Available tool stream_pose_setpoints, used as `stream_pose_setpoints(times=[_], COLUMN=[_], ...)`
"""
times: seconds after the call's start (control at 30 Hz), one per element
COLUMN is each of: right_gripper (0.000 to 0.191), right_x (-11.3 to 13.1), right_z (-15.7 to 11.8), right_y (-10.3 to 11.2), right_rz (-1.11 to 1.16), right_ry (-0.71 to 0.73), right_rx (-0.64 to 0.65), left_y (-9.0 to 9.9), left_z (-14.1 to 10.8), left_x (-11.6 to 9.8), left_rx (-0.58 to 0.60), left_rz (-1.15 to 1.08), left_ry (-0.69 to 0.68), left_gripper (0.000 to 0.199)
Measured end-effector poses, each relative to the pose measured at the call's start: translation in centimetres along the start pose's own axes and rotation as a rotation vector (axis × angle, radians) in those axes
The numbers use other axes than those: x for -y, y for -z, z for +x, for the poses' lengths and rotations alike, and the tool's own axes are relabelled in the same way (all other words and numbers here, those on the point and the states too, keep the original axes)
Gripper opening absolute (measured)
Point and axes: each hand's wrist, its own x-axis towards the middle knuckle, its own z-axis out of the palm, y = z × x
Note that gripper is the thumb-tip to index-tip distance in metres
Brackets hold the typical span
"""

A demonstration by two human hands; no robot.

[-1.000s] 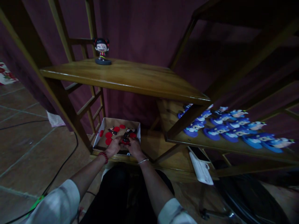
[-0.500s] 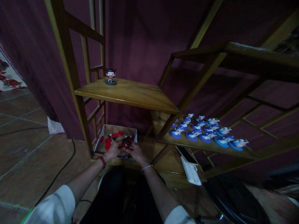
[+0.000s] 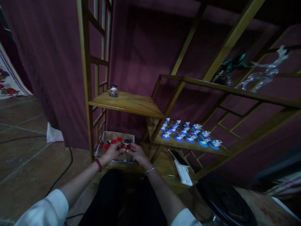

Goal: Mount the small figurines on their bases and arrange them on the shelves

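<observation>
Between my two hands, just above the box, is a small black-haired figurine (image 3: 126, 143) with a red base. My left hand (image 3: 113, 152), with a red bead bracelet at the wrist, grips its left side with closed fingers. My right hand (image 3: 138, 153), wearing a pale bracelet, pinches it from the right. Below them the shallow cardboard box (image 3: 100, 152) holds red round pieces (image 3: 119, 139) and at least one more dark figurine (image 3: 109, 142), partly hidden by my left hand. A similar figurine (image 3: 113, 91) stands upright on the wooden shelf (image 3: 131, 102) above.
Several blue and purple figurines (image 3: 180, 136) stand in rows on the right shelf. A dark flat device (image 3: 179, 157) and a white object (image 3: 183, 173) lie below it. A clear deer ornament (image 3: 263, 75) stands higher up. Wooden posts (image 3: 85, 78) frame the left side.
My hands have lifted the figurine, which now shows upright between my fingers instead of low in the box. The view has tilted upward and turned right, bringing the deer ornament into sight.
</observation>
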Motion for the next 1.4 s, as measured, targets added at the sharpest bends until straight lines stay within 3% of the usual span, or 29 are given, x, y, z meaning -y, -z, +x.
stream_pose_setpoints(times=[0.2, 0.5, 0.93, 1.17, 1.4], right_gripper=[0.041, 0.048, 0.054, 0.045, 0.044], right_x=[2.4, 4.7, 9.9, 12.0, 13.9], right_z=[-1.1, -2.6, -4.5, -5.1, -5.4], right_y=[-0.4, -0.9, -1.8, -2.3, -2.5], right_rz=[0.014, 0.076, 0.02, -0.006, -0.072], right_ry=[0.033, 0.002, 0.058, 0.079, 0.11], right_rx=[0.032, 0.009, 0.028, 0.089, 0.081], left_y=[0.6, 0.9, 1.1, 0.9, 1.1], left_z=[-2.0, -3.1, -5.8, -7.1, -8.3], left_x=[-2.7, -3.7, -7.5, -9.4, -11.4], left_rx=[0.012, -0.034, -0.017, -0.048, -0.093], left_rz=[0.045, 0.103, -0.043, -0.089, 0.062], left_ry=[-0.045, -0.141, -0.166, -0.188, -0.29], left_gripper=[0.032, 0.037, 0.048, 0.046, 0.037])
